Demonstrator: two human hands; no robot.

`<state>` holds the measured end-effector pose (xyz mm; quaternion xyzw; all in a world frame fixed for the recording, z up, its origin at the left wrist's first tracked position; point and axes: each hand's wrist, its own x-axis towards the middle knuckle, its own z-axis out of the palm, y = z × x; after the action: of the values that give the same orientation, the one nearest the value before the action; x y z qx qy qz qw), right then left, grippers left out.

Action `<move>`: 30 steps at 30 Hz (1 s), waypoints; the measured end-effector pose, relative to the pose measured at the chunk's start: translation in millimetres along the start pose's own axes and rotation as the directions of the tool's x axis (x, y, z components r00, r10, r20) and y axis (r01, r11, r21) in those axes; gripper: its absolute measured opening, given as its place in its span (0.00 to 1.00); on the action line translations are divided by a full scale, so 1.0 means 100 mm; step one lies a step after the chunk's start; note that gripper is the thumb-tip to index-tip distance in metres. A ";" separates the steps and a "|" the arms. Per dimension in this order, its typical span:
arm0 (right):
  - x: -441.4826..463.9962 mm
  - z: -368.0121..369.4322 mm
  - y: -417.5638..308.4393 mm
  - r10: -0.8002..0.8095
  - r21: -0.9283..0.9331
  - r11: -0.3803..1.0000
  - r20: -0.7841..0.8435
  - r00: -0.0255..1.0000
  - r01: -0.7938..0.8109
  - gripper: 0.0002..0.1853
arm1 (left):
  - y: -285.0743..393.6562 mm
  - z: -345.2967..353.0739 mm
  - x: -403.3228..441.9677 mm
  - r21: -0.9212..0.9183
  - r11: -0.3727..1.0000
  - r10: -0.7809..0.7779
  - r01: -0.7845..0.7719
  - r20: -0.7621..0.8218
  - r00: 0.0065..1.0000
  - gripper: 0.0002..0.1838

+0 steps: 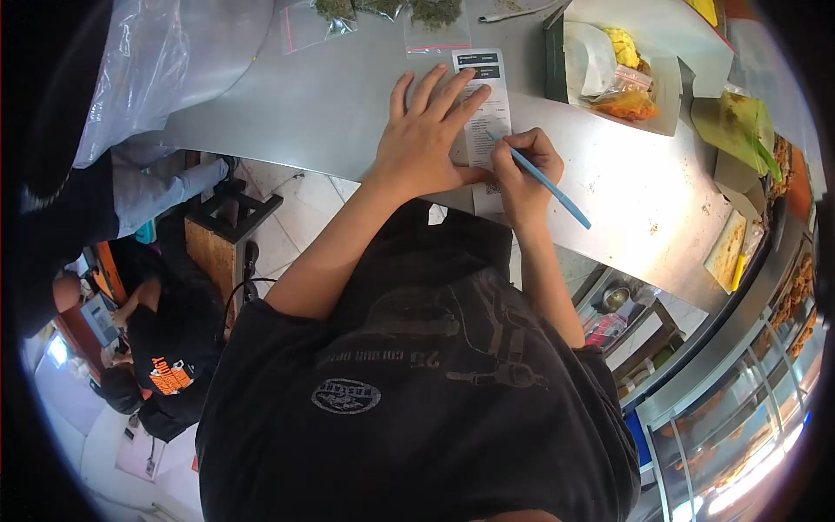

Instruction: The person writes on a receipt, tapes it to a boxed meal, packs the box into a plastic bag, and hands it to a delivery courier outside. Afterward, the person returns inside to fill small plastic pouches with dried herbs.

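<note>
A long printed receipt (489, 122) lies on the metal counter (287, 113), its lower end reaching the counter's front edge. My left hand (426, 139) lies flat across the receipt's left side with its fingers spread. In my right hand (526, 170) a light blue pen (552, 191) is gripped, its tip touching or just above the paper. Right of the receipt stands an open box (648, 117) with bagged food inside. Small plastic bags of green herbs (435, 13) lie beyond the receipt's top end.
Clear plastic bags (139, 78) are at the upper left. Green wrapping (735, 130) and a yellow-handled item (739, 271) lie on the right, beside a display case (739, 418) of food. At the lower left, a person in a black shirt (178, 357) is bent over near a device.
</note>
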<state>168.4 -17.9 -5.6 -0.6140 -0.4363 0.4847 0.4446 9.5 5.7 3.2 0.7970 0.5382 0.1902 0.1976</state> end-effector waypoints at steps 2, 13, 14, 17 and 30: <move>0.00 0.01 0.02 -0.023 -0.016 1.000 -0.007 1.000 0.022 0.05 | 0.00 0.00 -0.01 0.008 1.000 -0.006 0.006 0.017 1.000 0.49; -0.13 0.03 -0.19 -0.046 -0.203 0.977 0.084 0.995 0.062 0.05 | -0.02 0.00 -0.02 0.004 1.000 -0.009 0.009 0.011 1.000 0.48; -0.14 0.03 -0.22 -0.080 -0.280 0.955 0.059 0.995 0.094 0.05 | -0.02 0.00 -0.02 0.007 1.000 -0.006 0.006 0.016 1.000 0.48; -0.15 0.03 -0.24 -0.150 -0.412 0.902 -0.008 0.989 0.133 0.05 | -0.01 0.00 -0.02 0.002 1.000 -0.005 0.005 -0.002 1.000 0.47; -0.22 0.02 -0.20 -0.024 -0.299 0.954 0.005 1.000 0.024 0.06 | -0.01 0.00 -0.02 0.024 1.000 0.004 -0.004 0.007 1.000 0.47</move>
<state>161.3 -34.9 18.5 -0.6685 -0.5124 0.4079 0.3523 7.9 4.5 2.5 0.8011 0.5381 0.1815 0.1893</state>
